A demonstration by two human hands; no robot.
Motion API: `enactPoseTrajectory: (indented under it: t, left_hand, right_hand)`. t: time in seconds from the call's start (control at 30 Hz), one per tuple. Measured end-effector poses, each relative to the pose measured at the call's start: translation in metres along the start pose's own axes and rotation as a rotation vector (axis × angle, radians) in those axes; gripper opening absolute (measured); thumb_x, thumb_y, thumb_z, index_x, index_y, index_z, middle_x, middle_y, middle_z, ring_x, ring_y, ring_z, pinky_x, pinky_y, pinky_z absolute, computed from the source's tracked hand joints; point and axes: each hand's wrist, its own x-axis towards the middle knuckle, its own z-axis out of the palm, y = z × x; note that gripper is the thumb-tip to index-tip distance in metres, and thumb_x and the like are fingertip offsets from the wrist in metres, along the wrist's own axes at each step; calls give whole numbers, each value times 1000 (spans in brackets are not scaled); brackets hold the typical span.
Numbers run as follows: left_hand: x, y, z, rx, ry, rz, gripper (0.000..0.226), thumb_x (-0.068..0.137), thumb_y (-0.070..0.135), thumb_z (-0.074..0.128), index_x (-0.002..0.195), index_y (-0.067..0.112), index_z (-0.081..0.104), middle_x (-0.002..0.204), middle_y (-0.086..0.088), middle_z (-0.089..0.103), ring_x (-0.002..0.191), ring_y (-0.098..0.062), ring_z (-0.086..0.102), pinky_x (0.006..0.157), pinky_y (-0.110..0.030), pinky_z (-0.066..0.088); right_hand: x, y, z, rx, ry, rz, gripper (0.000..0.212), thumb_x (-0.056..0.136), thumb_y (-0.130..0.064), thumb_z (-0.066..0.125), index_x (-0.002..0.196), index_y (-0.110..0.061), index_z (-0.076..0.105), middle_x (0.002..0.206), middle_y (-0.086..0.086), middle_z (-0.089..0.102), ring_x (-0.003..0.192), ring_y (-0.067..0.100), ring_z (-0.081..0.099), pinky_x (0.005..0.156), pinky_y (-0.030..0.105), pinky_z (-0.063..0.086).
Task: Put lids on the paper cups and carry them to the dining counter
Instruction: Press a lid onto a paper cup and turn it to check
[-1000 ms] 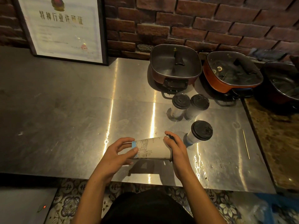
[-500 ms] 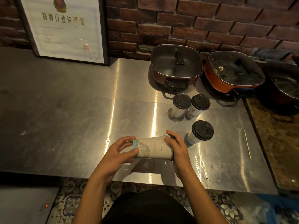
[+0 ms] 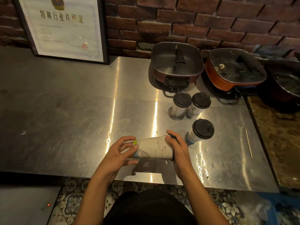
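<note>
A white paper cup (image 3: 154, 149) with line drawings lies sideways between my hands, just above the steel counter (image 3: 81, 124). My left hand (image 3: 120, 153) cups its narrow base end. My right hand (image 3: 177, 150) is clamped over its mouth end, where a black lid (image 3: 173, 137) peeks out under the fingers. Three upright cups with black lids stand to the right: one close by (image 3: 201, 131) and two side by side further back (image 3: 181, 103) (image 3: 198, 104).
Three square hotpots stand along the brick wall: a brown one (image 3: 177, 65), an orange one (image 3: 233, 72) and a dark one (image 3: 285, 82) at the right edge. A framed certificate (image 3: 63, 28) leans at the back left. A thin wooden stick (image 3: 248, 142) lies at right.
The cup has turned in my hands, showing a different part of its drawing. My left fingers have shifted and spread at the base end. My right hand stays pressed on the lid end.
</note>
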Motion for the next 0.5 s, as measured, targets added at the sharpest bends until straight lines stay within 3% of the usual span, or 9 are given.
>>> enactPoseTrajectory:
  t: [0.1, 0.23, 0.33, 0.5]
  left_hand:
    - [0, 1, -2, 54, -12, 101, 48, 77, 28, 88, 121, 31, 70, 128, 1, 70, 115, -19, 70, 88, -46, 62]
    - [-4, 9, 1, 117, -9, 171, 48, 75, 33, 84, 121, 33, 69, 128, 7, 70, 110, -26, 73, 88, -42, 61]
    - [-6, 21, 11, 186, 34, 222, 42, 79, 31, 85, 117, 37, 71, 126, 11, 70, 113, -22, 70, 91, -42, 61]
    - [-21, 54, 55, 424, 90, 466, 51, 69, 49, 84, 117, 44, 68, 119, 25, 65, 109, -5, 63, 80, -21, 57]
  right_hand:
    - [2, 1, -1, 24, 5, 14, 57, 67, -63, 68, 117, -37, 69, 116, 5, 65, 102, 23, 65, 58, 22, 54]
    - [6, 5, 1, 138, 18, 59, 47, 76, -51, 68, 118, -30, 71, 115, 10, 66, 102, 26, 67, 62, 32, 56]
    - [8, 12, 2, 381, 26, 118, 40, 81, -40, 65, 115, -21, 73, 106, 12, 71, 95, 27, 71, 61, 34, 57]
    - [10, 20, 11, 799, -82, 264, 35, 80, -37, 69, 103, -13, 79, 101, 14, 75, 88, 32, 74, 76, 42, 60]
